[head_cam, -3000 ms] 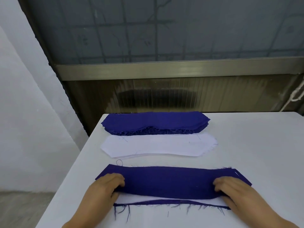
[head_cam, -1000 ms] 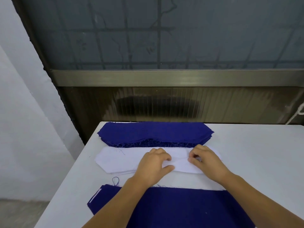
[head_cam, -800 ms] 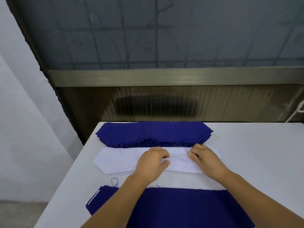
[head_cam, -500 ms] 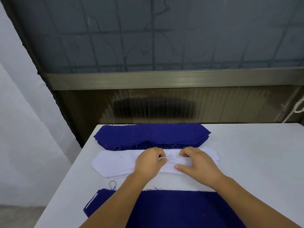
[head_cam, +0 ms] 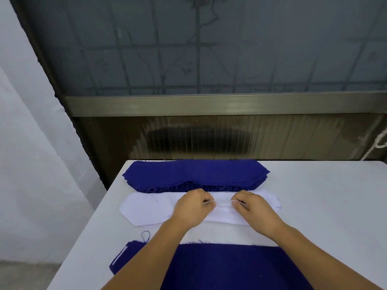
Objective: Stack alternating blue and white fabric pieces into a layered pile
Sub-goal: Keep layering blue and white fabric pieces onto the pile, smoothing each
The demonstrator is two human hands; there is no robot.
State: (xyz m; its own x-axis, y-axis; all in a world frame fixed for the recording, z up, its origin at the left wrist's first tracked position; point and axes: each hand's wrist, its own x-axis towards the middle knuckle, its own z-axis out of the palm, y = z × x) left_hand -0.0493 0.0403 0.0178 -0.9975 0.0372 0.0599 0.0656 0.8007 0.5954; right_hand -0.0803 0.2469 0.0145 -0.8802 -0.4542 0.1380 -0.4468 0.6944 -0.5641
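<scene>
A white piece is being picked up from the white stack (head_cam: 146, 210), which lies on the table (head_cam: 326, 206) between the far blue stack (head_cam: 194, 174) and the near layered pile (head_cam: 230, 266), topped in blue. Its top layer is pinched near the middle by the left hand (head_cam: 191, 208) and the right hand (head_cam: 254, 207), fingers curled onto the cloth. Its long axis runs left to right, tapered ends pointing sideways. Next, a single layer probably has to be separated, lifted and laid squarely on the near pile.

White table (head_cam: 326, 206): blue fabric stack (head_cam: 194, 173) at far edge, white pieces (head_cam: 146, 208) mid, layered pile (head_cam: 230, 266) at near edge.
</scene>
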